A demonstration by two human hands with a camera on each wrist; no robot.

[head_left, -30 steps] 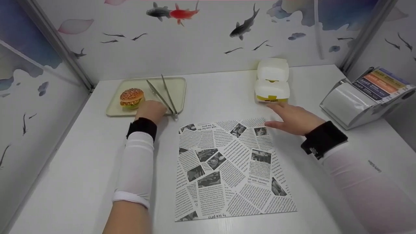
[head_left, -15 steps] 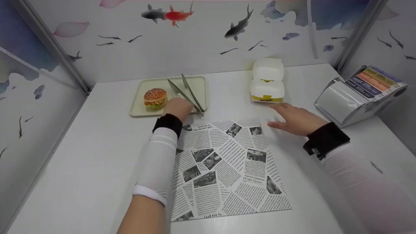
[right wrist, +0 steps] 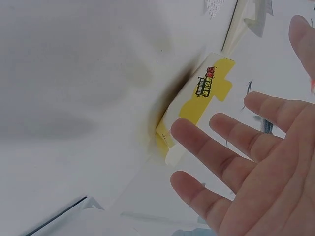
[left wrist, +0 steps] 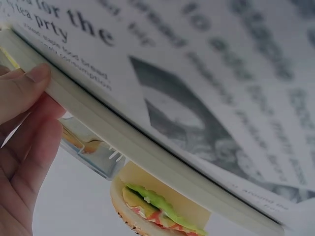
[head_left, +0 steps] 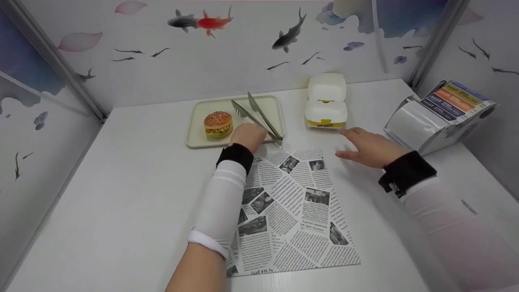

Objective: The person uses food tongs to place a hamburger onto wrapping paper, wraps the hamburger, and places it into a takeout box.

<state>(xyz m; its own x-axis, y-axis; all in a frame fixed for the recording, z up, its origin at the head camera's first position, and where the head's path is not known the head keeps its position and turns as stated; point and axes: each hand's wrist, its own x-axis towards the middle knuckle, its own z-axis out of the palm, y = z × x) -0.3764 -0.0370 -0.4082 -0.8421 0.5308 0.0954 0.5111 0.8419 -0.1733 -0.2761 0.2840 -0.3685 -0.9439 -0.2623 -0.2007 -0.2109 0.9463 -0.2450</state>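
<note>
Moved to the right since a second ago: pale tray (head_left: 197, 121), with round burger (head_left: 218, 125) and metal tongs (head_left: 266, 118) riding on it, now much closer to the open white and yellow box (head_left: 326, 111). Pinched at the near edge by the left hand (head_left: 248, 136), thumb on one side of the rim and fingers on the other, closed just enough to grip it. Flat on the white table (head_left: 134, 182), just behind the sheet with newspaper print (head_left: 292, 211). On the tray, burger to the left and tongs to the right, tips pointing back, joined end at the near rim. By the front of the box, right hand (head_left: 373, 148) with fingers straight and spread wide, holding nothing. Hard to tell whether touching the box or just beside it. Farther right, gray holder (head_left: 417, 121) with bright stripes. At the back, wall (head_left: 134, 81) with painted fish (head_left: 213, 23).
</note>
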